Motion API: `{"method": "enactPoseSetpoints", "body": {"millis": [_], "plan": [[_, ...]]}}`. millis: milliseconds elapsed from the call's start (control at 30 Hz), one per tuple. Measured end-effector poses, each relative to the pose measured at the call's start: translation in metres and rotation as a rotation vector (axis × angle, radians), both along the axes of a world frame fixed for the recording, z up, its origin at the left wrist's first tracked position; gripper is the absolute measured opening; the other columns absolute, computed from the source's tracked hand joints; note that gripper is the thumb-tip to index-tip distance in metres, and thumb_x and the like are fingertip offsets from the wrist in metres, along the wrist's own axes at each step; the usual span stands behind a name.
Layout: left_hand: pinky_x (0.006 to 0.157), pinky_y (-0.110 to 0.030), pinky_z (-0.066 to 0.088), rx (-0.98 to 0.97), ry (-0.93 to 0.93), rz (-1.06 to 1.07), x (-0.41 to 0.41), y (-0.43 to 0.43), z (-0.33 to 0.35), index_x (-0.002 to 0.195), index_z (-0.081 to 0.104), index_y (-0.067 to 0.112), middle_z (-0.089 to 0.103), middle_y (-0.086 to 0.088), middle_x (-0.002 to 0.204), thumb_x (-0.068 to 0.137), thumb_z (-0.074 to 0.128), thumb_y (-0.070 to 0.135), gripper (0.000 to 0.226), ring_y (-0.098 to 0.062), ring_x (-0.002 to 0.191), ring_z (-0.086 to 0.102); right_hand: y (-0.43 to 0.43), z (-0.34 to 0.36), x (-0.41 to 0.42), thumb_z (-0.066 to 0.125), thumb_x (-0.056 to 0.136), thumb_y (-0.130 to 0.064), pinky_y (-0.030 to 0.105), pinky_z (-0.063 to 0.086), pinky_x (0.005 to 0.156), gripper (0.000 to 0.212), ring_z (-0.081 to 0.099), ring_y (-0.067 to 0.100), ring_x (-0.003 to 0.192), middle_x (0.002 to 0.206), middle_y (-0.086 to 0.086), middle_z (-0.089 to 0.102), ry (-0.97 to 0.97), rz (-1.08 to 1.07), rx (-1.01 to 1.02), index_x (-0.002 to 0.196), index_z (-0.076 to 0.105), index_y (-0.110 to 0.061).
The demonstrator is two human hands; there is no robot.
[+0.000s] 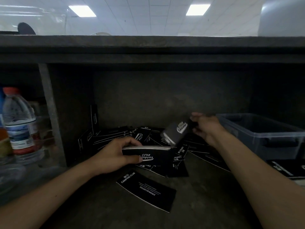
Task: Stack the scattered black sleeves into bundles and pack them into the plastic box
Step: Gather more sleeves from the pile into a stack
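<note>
My left hand point(118, 156) is curled round a bundle of black sleeves point(156, 154), thumb on the printed face and fingers over the far edge. I judge this grip squares the edges for the next one. My right hand point(204, 126) pinches a lifted sleeve point(175, 133) by one end above the scattered pile point(145, 134) on the shelf floor point(206, 204), probably to add it to the bundle. A loose sleeve point(146, 190) lies nearer me, apart. The plastic box point(264, 134) stands just beyond my right wrist, handy for packing. The lifted sleeve is blurred, so I cannot tell if it is one or several. The box's inside is dim and its right end is cut off.
</note>
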State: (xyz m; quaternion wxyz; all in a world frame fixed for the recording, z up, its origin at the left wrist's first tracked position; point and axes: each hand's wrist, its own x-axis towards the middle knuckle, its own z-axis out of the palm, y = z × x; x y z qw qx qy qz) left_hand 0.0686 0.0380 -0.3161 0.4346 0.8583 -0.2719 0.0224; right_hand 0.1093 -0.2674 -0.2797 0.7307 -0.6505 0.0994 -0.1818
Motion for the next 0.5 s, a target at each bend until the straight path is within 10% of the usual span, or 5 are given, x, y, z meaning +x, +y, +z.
{"method": "enactPoseSetpoints", "body": {"millis": [267, 367, 500], "plan": [[0.092, -0.022, 0.053, -0.033, 0.008, 0.066, 0.007, 0.001, -0.006, 0.147, 0.025, 0.037, 0.059, 0.014, 0.127, 0.071, 0.089, 0.023, 0.101, -0.004, 0.109, 0.063, 0.016, -0.01, -0.015, 0.052, 0.085, 0.016, 0.032, 0.057, 0.074, 0.036, 0.066, 0.02, 0.078, 0.094, 0.006, 0.066, 0.252, 0.504, -0.114, 0.093, 0.058, -0.019], [0.087, -0.016, 0.053, -0.037, -0.003, 0.016, 0.005, 0.0, -0.004, 0.141, 0.04, 0.032, 0.064, 0.01, 0.123, 0.075, 0.086, 0.018, 0.082, 0.0, 0.108, 0.064, 0.017, -0.012, -0.02, 0.054, 0.083, 0.015, 0.027, 0.051, 0.076, 0.035, 0.069, 0.013, 0.079, 0.088, 0.002, 0.073, 0.344, 0.71, -0.44, 0.088, 0.067, -0.018], [0.082, -0.016, 0.055, 0.013, -0.066, -0.092, 0.0, -0.002, -0.001, 0.111, 0.07, 0.022, 0.076, 0.004, 0.104, 0.083, 0.079, 0.012, 0.031, -0.005, 0.095, 0.071, 0.02, -0.013, -0.012, 0.047, 0.082, 0.018, 0.019, 0.049, 0.072, 0.043, 0.07, 0.015, 0.097, 0.096, 0.002, 0.076, 0.183, 0.48, -0.664, 0.093, 0.074, -0.015]]}}
